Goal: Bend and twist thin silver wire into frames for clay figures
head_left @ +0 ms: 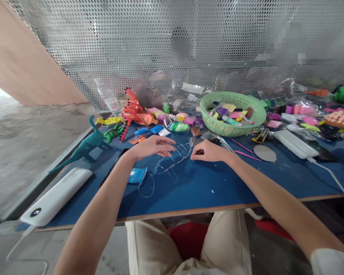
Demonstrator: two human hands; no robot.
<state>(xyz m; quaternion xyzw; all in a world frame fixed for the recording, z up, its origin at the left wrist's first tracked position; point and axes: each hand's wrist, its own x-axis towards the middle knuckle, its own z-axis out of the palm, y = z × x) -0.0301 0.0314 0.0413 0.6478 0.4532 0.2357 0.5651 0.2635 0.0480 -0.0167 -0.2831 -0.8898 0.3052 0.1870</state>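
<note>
On the blue worktop (206, 187), the left hand (152, 147) and the right hand (210, 151) meet over a thin wire frame (176, 157), which lies at the middle of the worktop between them. The wire's loose loops trail towards the near edge. The left hand's grip is loosely closed, fingertips (168, 148) drawn together on strands at the frame's left end. The right hand's grip is a tight pinch on the wire at the frame's right end, with the other fingers curled under. Just near the left wrist lies a blue clay packet (137, 175). A white power bank (56, 196) sits at the near left corner. A teal dinosaur figure (86, 147) stands to the far left, with an orange dinosaur figure (132, 109) beyond it. Far of the right hand is a green basket (232, 131) holding coloured clay packets, and to its right lie a grey disc (264, 153) and two pink sticks (246, 154). A perforated metal screen (132, 46) rises behind the worktop.
</note>
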